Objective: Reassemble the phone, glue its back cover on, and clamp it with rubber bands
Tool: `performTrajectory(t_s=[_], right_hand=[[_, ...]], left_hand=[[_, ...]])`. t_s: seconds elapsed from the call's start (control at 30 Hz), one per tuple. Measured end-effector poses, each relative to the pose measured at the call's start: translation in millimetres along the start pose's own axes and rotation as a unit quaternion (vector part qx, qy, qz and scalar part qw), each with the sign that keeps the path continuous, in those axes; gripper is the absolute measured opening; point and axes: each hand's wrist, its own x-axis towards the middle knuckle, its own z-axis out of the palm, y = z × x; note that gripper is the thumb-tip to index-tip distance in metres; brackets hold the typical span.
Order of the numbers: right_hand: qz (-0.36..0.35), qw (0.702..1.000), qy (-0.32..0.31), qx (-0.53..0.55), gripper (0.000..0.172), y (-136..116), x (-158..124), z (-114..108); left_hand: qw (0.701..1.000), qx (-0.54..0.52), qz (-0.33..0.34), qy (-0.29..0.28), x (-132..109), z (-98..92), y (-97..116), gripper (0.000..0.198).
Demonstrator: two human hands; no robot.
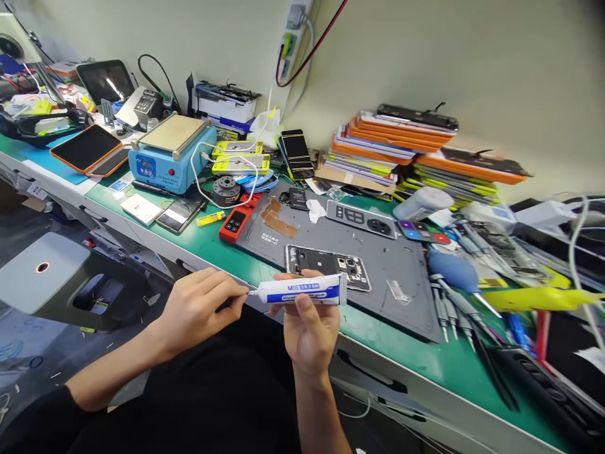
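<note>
My right hand [309,325] grips a white and blue glue tube [307,290] held level over the bench's front edge, nozzle pointing left. My left hand [198,309] is pinched closed at the nozzle tip, on the tube's small cap or tip; I cannot make out which. Just behind the tube an opened phone [328,265] lies on a grey work mat [378,265] with its insides showing. A grey phone back cover [362,221] lies farther back on the mat.
On the green bench [401,353] are a blue heating plate machine [170,154], a red meter [237,222], a dark phone [179,214], stacked orange and yellow boxes [406,151], a blue air blower [451,271] and several screwdrivers [449,309]. Cables hang from the wall.
</note>
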Motion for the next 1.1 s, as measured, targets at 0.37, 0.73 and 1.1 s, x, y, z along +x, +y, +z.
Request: performTrajectory(t_s=[0.37,0.73,1.1], right_hand=[[-0.032,0.996,-0.081,-0.025,0.029,3,-9,-6],[-0.171,0.985,0.017,-0.025,0.028,-12,7,-28],[-0.165,0.971,0.172,-0.009,0.045,-35,28,-85]], left_hand=[[0.933,-0.250,-0.218,-0.137,4,-0.4,-10,0.014],[0.797,-0.421,-0.402,-0.162,-20,-6.6,-45,0.012],[0.835,-0.052,-0.521,-0.170,-79,-65.1,-71,0.064]])
